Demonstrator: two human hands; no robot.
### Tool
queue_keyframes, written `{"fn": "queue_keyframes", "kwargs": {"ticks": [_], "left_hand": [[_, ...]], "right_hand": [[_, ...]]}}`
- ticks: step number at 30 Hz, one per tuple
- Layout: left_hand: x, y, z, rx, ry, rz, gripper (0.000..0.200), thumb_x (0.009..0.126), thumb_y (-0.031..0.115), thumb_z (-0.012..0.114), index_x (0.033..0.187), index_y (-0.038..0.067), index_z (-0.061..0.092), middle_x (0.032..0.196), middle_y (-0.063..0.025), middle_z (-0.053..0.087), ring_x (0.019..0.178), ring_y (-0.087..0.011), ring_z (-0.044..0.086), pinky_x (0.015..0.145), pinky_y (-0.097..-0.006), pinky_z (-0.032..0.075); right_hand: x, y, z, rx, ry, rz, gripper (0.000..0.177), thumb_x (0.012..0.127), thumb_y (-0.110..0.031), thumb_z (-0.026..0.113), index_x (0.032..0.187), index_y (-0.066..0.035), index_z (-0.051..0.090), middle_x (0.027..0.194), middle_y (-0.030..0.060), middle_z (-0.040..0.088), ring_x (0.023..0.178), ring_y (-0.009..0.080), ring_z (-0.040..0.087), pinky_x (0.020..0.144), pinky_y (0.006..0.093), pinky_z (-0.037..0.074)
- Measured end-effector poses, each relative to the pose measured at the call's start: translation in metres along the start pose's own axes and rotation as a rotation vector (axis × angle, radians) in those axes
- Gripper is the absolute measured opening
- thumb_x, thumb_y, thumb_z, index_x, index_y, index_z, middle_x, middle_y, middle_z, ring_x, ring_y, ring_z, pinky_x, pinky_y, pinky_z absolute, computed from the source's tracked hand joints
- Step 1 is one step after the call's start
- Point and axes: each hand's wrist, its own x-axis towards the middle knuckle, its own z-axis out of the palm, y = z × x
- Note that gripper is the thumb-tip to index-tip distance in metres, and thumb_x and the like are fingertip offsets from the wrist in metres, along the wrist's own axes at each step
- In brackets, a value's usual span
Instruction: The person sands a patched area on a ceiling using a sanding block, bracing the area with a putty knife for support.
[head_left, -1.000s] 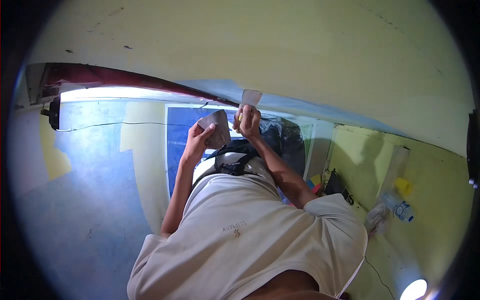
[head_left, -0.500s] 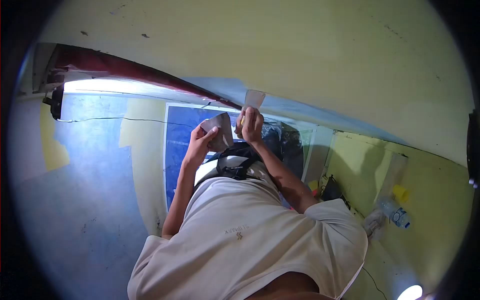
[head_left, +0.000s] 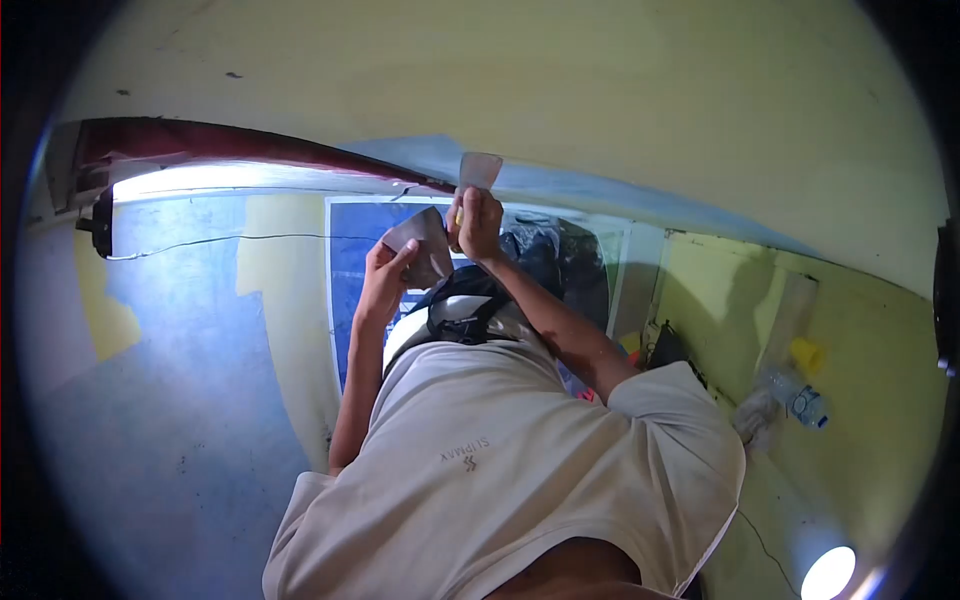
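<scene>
My left hand grips a flat, squarish grey-brown plate, thumb on its near face and fingers behind it. Whether the plate has a handle is hidden. Close by on the right, my right hand is closed around a putty knife. The knife's pale, wide blade points up toward the wall, and a bit of yellow handle shows between the fingers. A small gap separates the two tools. Both hands are held out in front of my waist.
A yellowish wall with a blue-grey strip rises ahead. On the left are a dark red beam, a bright lamp and a cable. Black plastic lies beyond my hands; a plastic bottle and yellow cup are on the right.
Both hands, with the plate and the putty knife, have shifted slightly up and left in view. The plate is turned a little; the grips are the same.
</scene>
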Motion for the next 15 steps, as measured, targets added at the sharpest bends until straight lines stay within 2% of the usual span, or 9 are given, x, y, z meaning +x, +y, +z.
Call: {"fn": "queue_keyframes", "kwargs": {"ticks": [2,5,6,8,9,10,12,13,15], "left_hand": [[-0.001,0.000,0.000,0.005,0.005,0.027,0.024,0.099,0.013,0.065,0.119,0.003,0.058,0.107,-0.0061,0.066,0.096,-0.0148,0.068,0.080,-0.0352,0.061],[-0.006,0.002,-0.003,0.020,0.019,0.040,0.022,0.099,0.011,0.064,0.118,0.002,0.058,0.105,-0.0057,0.067,0.095,-0.0146,0.068,0.079,-0.0349,0.061],[-0.006,0.000,-0.002,0.014,0.033,0.039,0.022,0.099,0.012,0.065,0.118,0.002,0.059,0.105,-0.0054,0.067,0.094,-0.0144,0.068,0.078,-0.0346,0.061],[-0.008,0.001,-0.002,0.004,0.062,0.039,0.022,0.098,0.012,0.065,0.117,0.003,0.059,0.104,-0.0048,0.067,0.092,-0.0140,0.068,0.077,-0.0341,0.062],[-0.007,0.000,-0.004,-0.002,0.056,0.050,0.021,0.099,0.012,0.065,0.117,0.003,0.059,0.104,-0.0042,0.066,0.089,-0.0132,0.068,0.074,-0.0331,0.061],[-0.009,0.000,-0.005,0.002,0.057,0.051,0.021,0.099,0.013,0.065,0.117,0.003,0.059,0.104,-0.0043,0.066,0.089,-0.0129,0.068,0.073,-0.0326,0.061],[-0.011,0.003,-0.004,0.007,0.064,0.057,0.021,0.099,0.013,0.065,0.117,0.004,0.059,0.104,-0.0045,0.067,0.088,-0.0123,0.068,0.072,-0.0317,0.061],[-0.012,0.004,0.000,-0.015,0.078,0.060,0.022,0.099,0.012,0.065,0.117,0.004,0.058,0.104,-0.0048,0.066,0.089,-0.0124,0.068,0.070,-0.0310,0.061],[-0.012,0.002,-0.001,-0.014,0.096,0.059,0.022,0.098,0.013,0.065,0.117,0.004,0.058,0.104,-0.0047,0.066,0.089,-0.0125,0.068,0.069,-0.0313,0.061]], "right_hand": [[-0.006,0.016,-0.002,0.082,0.045,0.107,0.041,0.110,-0.031,0.039,0.081,-0.004,0.052,0.050,0.0020,0.050,0.037,0.0111,0.051,0.037,0.0267,0.039],[-0.010,0.005,0.000,0.156,0.052,0.223,0.041,0.109,-0.033,0.041,0.082,-0.004,0.052,0.050,0.0016,0.051,0.038,0.0121,0.052,0.037,0.0268,0.040],[-0.006,-0.005,0.003,0.096,0.035,0.104,0.042,0.109,-0.034,0.040,0.083,-0.004,0.052,0.050,0.0017,0.050,0.039,0.0122,0.053,0.037,0.0268,0.041],[-0.003,0.005,0.000,0.032,0.039,0.039,0.042,0.109,-0.033,0.039,0.083,-0.004,0.052,0.050,0.0021,0.050,0.039,0.0117,0.053,0.037,0.0268,0.041],[-0.003,0.009,-0.003,0.051,0.056,0.086,0.042,0.109,-0.033,0.038,0.082,-0.004,0.051,0.050,0.0024,0.050,0.040,0.0118,0.054,0.037,0.0271,0.041],[0.001,0.013,-0.007,-0.140,0.024,-0.056,0.043,0.109,-0.035,0.038,0.082,-0.005,0.051,0.051,0.0022,0.051,0.039,0.0119,0.054,0.037,0.0271,0.041],[-0.013,-0.004,-0.001,0.090,0.048,0.199,0.047,0.110,-0.040,0.034,0.083,-0.004,0.050,0.053,0.0051,0.052,0.041,0.0142,0.055,0.039,0.0277,0.044],[-0.016,0.000,0.000,0.158,0.054,0.170,0.049,0.110,-0.040,0.033,0.081,-0.004,0.050,0.053,0.0052,0.052,0.041,0.0141,0.055,0.039,0.0272,0.044],[-0.014,-0.005,-0.005,0.105,0.089,0.132,0.049,0.110,-0.040,0.033,0.080,-0.004,0.050,0.053,0.0052,0.052,0.041,0.0141,0.055,0.039,0.0271,0.045]]}}
